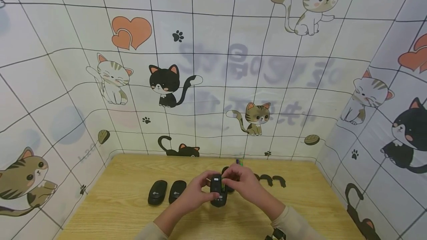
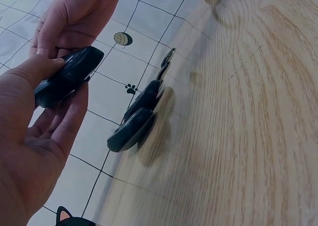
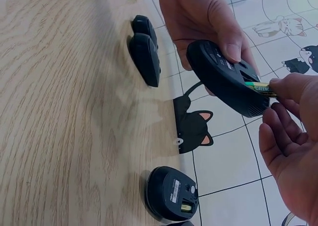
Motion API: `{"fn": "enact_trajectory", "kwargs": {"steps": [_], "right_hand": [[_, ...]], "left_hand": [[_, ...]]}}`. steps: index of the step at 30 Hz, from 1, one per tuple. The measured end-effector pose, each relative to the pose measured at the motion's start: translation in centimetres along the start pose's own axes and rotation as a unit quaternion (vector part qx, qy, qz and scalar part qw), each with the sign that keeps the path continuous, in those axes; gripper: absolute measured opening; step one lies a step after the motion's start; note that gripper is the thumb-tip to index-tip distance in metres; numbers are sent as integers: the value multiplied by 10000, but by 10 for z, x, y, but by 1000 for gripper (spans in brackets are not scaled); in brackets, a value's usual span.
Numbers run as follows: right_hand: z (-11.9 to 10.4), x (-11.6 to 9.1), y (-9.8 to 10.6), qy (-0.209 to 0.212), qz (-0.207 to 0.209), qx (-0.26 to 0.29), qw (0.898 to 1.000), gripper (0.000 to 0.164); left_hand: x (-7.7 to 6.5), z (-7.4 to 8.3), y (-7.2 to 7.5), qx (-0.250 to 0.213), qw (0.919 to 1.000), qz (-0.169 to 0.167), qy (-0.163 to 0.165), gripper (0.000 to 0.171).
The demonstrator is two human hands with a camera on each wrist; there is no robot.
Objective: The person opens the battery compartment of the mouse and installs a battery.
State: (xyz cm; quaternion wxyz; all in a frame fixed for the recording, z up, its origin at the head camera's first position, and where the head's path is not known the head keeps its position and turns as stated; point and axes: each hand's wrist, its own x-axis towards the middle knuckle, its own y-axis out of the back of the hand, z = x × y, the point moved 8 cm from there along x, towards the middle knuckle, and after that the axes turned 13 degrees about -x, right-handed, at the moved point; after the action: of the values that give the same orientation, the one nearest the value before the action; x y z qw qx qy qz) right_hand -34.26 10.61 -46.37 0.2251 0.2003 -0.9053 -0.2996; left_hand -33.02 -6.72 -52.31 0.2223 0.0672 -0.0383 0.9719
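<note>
A black computer mouse (image 1: 216, 186) is held above the table, underside up, by my left hand (image 1: 197, 195). The thumb lies on the underside in the right wrist view, where the mouse (image 3: 218, 82) shows its uncovered battery slot. My right hand (image 1: 246, 183) pinches a green and gold battery (image 3: 261, 88) between thumb and fingers. One end of this battery sits in the slot, while the other tilts out toward the right fingertips. From the left wrist view, the mouse (image 2: 69, 74) hides the battery.
Two black mice (image 1: 157, 192) (image 1: 177, 191) stand upright on the table to the left. Behind my hands lies another mouse (image 3: 171, 193), overturned with a battery in it. Curved black covers (image 1: 279, 180) lie at the right, and batteries (image 1: 239, 162) at the back edge.
</note>
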Motion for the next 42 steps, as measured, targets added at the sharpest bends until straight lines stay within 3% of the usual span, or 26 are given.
{"fn": "enact_trajectory", "kwargs": {"steps": [13, 20, 35, 42], "right_hand": [[7, 1, -4, 67, -57, 30, 10000, 5], [9, -1, -8, -132, -160, 596, 9980, 7], [11, -3, -9, -54, 244, 510, 9984, 8], [12, -4, -11, -277, 289, 505, 9979, 15]], "left_hand": [[2, 1, 0, -20, 9999, 155, -74, 61], [2, 1, -1, -143, 9996, 167, -152, 60], [2, 4, -4, -91, 9994, 256, -197, 62], [2, 4, -5, -66, 9993, 264, -250, 59]]}}
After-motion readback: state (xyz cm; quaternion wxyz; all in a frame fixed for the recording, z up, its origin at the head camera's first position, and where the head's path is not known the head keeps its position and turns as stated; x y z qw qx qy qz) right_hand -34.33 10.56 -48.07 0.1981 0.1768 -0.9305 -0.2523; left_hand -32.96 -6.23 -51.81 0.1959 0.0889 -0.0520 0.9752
